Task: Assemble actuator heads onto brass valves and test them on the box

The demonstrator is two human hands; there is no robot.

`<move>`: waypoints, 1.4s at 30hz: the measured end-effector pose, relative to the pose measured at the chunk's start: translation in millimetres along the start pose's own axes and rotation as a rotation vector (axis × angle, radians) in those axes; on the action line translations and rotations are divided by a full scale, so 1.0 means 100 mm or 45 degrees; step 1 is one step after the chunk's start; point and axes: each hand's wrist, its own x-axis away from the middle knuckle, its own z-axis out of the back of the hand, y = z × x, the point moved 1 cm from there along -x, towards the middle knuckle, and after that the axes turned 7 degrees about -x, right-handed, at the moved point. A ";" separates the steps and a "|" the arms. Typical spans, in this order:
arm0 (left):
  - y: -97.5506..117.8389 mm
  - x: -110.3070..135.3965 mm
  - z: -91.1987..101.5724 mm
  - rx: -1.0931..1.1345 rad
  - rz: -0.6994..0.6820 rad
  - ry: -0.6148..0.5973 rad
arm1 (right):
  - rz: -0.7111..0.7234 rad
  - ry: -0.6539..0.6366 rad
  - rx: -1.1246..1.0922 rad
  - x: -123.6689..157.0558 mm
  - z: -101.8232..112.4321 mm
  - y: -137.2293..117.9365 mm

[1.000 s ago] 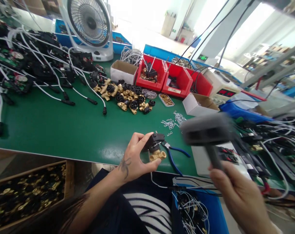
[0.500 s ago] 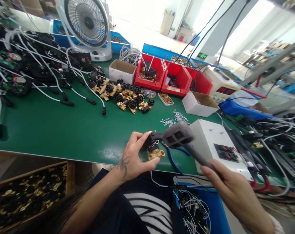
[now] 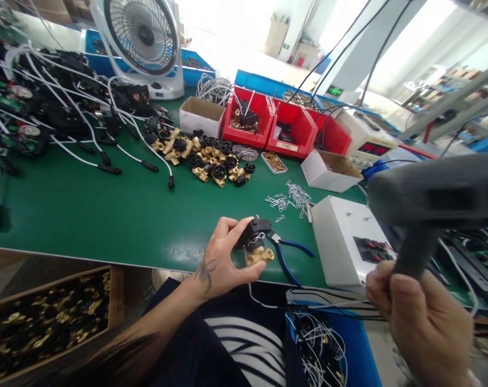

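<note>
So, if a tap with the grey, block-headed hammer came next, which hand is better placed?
Probably the right hand, since it grips the hammer, head uppermost. The left hand is occupied, holding the black and brass-coloured fitting.

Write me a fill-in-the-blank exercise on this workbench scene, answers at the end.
1. The right hand grips the mallet by its ____.
2. Near the assembly in the left hand, the pliers have ____ handles.
3. The worktop is ____.
4. The digits on the display glow ____.

Missing words: handle; blue; green; red.
</note>
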 end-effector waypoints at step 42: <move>0.01 0.01 -0.04 -0.097 -0.147 0.040 | 0.145 -0.546 -0.130 -0.50 -0.77 -0.46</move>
